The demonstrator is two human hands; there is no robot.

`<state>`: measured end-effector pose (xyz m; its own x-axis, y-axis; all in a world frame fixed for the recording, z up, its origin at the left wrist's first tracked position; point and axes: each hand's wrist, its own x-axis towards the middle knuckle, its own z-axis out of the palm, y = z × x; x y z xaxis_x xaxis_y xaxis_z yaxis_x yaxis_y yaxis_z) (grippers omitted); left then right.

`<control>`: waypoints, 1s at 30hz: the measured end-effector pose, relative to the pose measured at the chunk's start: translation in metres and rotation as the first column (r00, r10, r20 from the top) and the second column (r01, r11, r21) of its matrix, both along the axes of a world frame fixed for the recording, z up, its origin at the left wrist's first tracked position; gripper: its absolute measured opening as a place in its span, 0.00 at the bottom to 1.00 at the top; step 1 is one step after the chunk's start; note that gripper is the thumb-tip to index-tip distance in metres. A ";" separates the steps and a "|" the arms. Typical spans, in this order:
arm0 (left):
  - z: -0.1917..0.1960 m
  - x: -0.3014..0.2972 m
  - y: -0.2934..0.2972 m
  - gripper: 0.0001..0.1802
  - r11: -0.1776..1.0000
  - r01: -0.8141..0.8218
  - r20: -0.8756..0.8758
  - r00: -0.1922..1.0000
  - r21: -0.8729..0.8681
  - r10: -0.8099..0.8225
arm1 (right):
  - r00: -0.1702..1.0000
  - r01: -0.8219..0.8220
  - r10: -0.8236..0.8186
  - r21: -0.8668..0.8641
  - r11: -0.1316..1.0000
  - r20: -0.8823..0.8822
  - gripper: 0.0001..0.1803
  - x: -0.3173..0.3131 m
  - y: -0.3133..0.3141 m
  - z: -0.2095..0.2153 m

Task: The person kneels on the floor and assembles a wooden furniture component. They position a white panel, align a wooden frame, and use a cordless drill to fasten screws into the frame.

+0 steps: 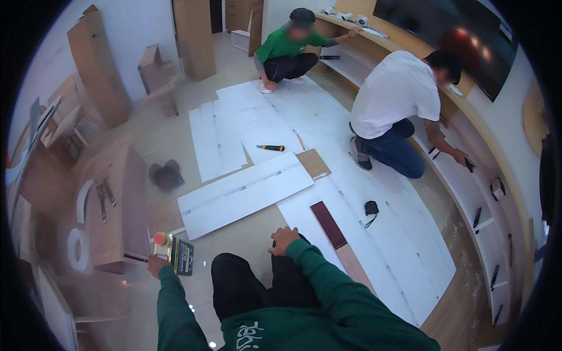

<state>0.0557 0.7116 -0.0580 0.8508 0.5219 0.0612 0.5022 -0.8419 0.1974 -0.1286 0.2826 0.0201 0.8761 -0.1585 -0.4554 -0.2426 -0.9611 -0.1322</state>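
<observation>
Dark green sleeves come up from the lower edge, and between them the person's black-trousered knees fold in a crouch. Their right hand (283,238) rests curled on the right knee with nothing in it. Their left hand (157,264) is closed around the lower end of a yellow-and-black handheld unit (174,253) with a red knob on top, held out to the left, just beside a brown cabinet piece (126,205) that lies on the floor with small tools on it.

Just beyond the right hand, a dark reddish strip (328,224) lies on white sheets (374,234) spread over the floor. Ahead of both hands a long white panel (246,193) lies slantwise, and a black tape measure (371,208) sits to the right of the strip. Farther on, a yellow-handled knife (271,148) lies on the sheets.

Well beyond, two co-workers crouch at a curved wall shelf (468,193), one in a white shirt, one in green.

The loose strip, tape and knife lie where a foot could land; rising from the crouch, the person could well slip on the sheets or kick the knife.
</observation>
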 end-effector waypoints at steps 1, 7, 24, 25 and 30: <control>0.001 0.002 0.000 0.15 1.000 0.014 -0.038 0.999 0.027 -0.013 | 1.000 0.001 -0.001 -0.004 1.000 -0.006 0.32 -0.001 0.000 -0.001; -0.009 0.004 0.008 0.16 0.999 0.006 0.010 1.000 0.035 -0.006 | 1.000 -0.002 0.003 0.025 1.000 -0.024 0.32 0.005 0.004 -0.005; -0.029 0.010 0.027 0.21 1.000 0.029 0.105 0.994 0.012 -0.030 | 1.000 0.000 0.000 0.030 1.000 0.008 0.30 0.006 0.005 0.002; -0.031 0.010 0.031 0.21 0.999 0.036 0.118 0.992 0.017 -0.038 | 1.000 -0.004 0.003 0.034 0.999 0.008 0.30 0.007 0.007 0.004; -0.028 0.010 0.019 0.22 0.996 0.083 0.168 0.982 0.024 -0.086 | 0.999 -0.001 0.001 -0.002 1.000 0.032 0.29 0.004 0.006 -0.001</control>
<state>0.0656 0.7307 -0.0861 0.8685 0.4461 0.2160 0.3896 -0.8838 0.2590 -0.1250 0.2885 0.0192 0.8903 -0.1589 -0.4268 -0.2377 -0.9615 -0.1379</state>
